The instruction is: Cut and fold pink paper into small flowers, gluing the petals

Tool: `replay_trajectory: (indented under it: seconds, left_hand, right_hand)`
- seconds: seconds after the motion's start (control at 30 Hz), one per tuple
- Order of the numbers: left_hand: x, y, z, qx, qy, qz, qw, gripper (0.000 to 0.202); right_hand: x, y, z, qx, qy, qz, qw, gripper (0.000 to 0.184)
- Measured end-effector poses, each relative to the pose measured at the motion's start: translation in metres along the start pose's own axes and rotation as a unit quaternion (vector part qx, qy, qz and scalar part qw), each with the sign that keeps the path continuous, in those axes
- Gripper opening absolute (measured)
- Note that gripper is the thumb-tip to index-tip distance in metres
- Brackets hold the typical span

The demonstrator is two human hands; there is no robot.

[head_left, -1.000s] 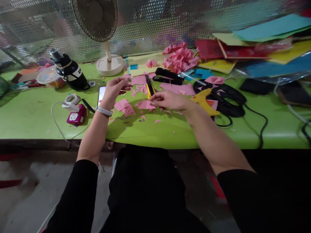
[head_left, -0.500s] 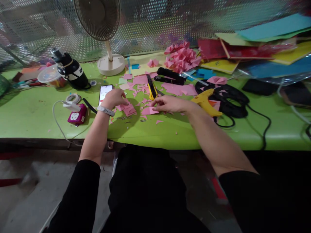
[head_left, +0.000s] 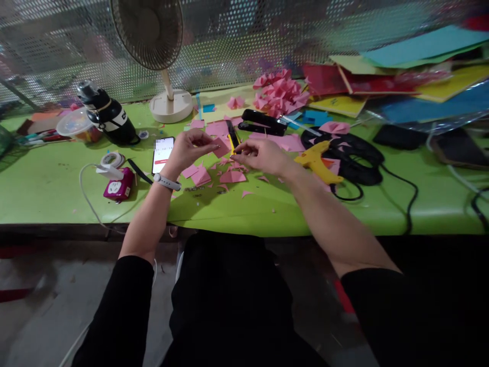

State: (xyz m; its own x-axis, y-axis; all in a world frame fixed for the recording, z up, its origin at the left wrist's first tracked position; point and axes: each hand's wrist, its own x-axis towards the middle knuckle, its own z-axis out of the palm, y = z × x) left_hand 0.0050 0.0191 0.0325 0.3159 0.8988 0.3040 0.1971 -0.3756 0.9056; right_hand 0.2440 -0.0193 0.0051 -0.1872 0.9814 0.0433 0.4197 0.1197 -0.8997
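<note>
My left hand [head_left: 188, 148] is raised a little above the green table [head_left: 49, 178], fingers pinched on a small pink paper piece [head_left: 220, 148]. My right hand [head_left: 262, 154] hovers close beside it, fingers curled toward the same paper; whether it grips it I cannot tell. Below the hands lie a small stack of pink paper squares [head_left: 198, 175] and loose pink scraps [head_left: 232, 177]. A yellow utility knife [head_left: 231, 136] lies just behind the hands. A phone [head_left: 163, 148] with a lit screen lies left of my left hand.
A yellow glue gun [head_left: 317, 162] with black cables [head_left: 359, 163] lies to the right. A black stapler [head_left: 263, 121], a heap of folded pink paper [head_left: 280, 92], a fan [head_left: 153, 35], a black bottle [head_left: 109, 114], a pink power adapter [head_left: 116, 186] and coloured sheets [head_left: 405, 76] crowd the table.
My left hand rose from the stack of pink squares with one pink piece. My right hand lifted off the table and came toward it.
</note>
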Motion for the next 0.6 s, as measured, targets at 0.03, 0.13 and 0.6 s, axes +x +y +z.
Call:
replay_trajectory:
  seconds: [0.03,0.13,0.6]
  left_hand:
    - [-0.001,0.001,0.005,-0.007,0.001,0.008,1.0,0.022]
    - [-0.003,0.0,0.013,-0.018,-0.025,0.012,0.999,0.021]
    - [-0.007,-0.01,0.031,-0.155,-0.034,-0.108,0.981,0.036]
  right_hand:
    - [0.0,-0.002,0.004,0.027,-0.008,-0.001,1.0,0.037]
    - [-0.001,-0.004,0.01,0.078,-0.014,-0.018,0.997,0.034]
    - [0.002,-0.007,-0.01,0.023,0.098,-0.069,0.993,0.031]
